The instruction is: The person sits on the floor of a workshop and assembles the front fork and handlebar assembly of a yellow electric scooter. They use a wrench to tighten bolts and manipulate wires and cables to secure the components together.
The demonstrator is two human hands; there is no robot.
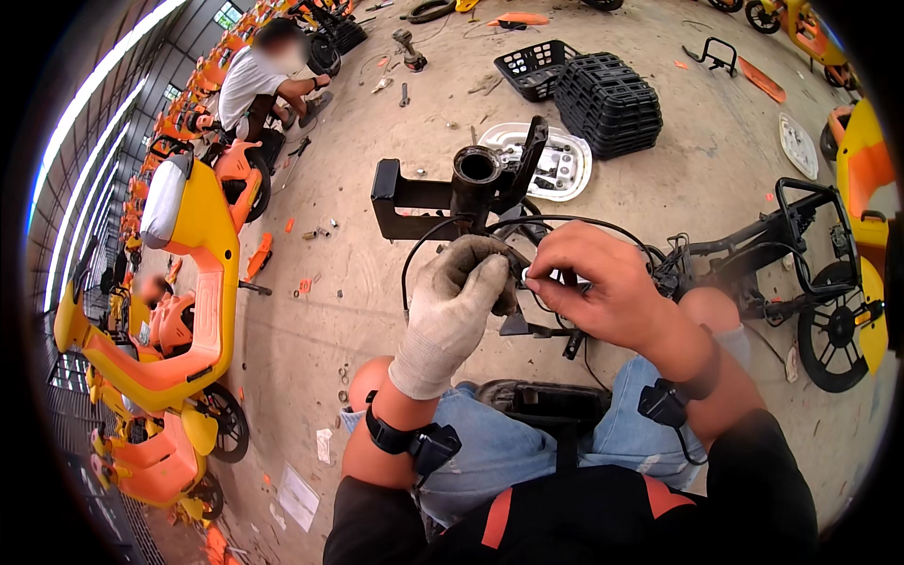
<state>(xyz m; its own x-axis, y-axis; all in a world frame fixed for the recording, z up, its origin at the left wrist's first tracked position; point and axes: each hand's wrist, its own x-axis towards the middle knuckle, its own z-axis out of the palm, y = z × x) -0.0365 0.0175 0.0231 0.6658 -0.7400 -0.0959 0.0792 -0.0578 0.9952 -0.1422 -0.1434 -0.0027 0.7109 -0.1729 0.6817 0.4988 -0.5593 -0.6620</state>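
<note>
My left hand (pixel 454 299), in a dirty whitish glove, is closed with its thumb against bent fingers; what lies in its grip is hidden. Close to its fingertips, my bare right hand (pixel 603 273) pinches a small white piece (pixel 525 274) too small to name. Just beyond both hands stands a black scooter frame (pixel 476 202) with a round open head tube (pixel 477 166) facing up. Black cables (pixel 603 223) loop from the frame, one passing behind my right hand and another curving down left of my gloved hand.
A white tray (pixel 582 188) of small parts lies behind the frame, near stacked black baskets (pixel 607 104). A cordless driver (pixel 410 52) and a wrench (pixel 404 94) are on the floor. Yellow-orange scooters (pixel 226 282) line the left, where another person (pixel 250 89) crouches. A black chassis (pixel 772 235) is at right.
</note>
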